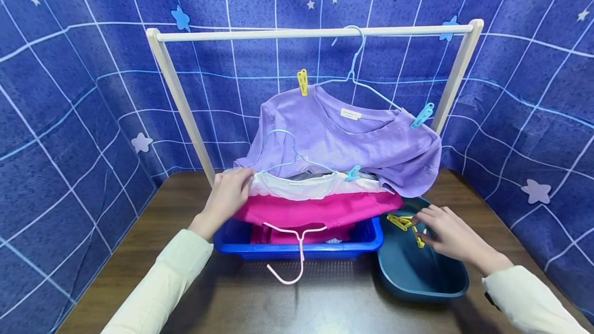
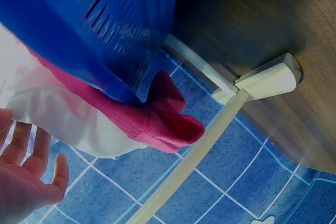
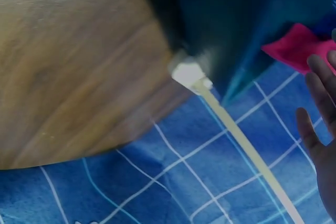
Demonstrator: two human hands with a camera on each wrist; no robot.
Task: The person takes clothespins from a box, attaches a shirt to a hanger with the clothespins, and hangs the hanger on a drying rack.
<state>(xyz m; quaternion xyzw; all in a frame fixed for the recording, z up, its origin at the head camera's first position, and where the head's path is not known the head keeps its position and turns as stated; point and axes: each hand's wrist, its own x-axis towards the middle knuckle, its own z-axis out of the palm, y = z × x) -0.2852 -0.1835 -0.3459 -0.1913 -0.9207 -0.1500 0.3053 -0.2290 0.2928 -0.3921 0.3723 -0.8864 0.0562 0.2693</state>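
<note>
My left hand (image 1: 227, 195) pinches the left shoulder of a white shirt (image 1: 297, 185), which hangs on a light blue hanger (image 1: 293, 151). A blue clothespin (image 1: 353, 173) is clipped on that shirt's other shoulder. Over a dark teal basin (image 1: 424, 277), my right hand (image 1: 452, 233) reaches down with bent, loose fingers. Close to its thumb and fingertips lie yellow clothespins (image 1: 397, 222). Whether the fingertips touch one is hard to tell. In the left wrist view, the fingers (image 2: 39, 153) are against the white cloth.
A purple shirt (image 1: 287, 117) hangs from a white rack (image 1: 274, 34), with a yellow clothespin (image 1: 302, 82) and a blue one (image 1: 422, 116) on its shoulders. Pink clothing (image 1: 320, 210) lies over a blue basket (image 1: 297, 251). A pink hanger (image 1: 300, 246) sits at the basket's front.
</note>
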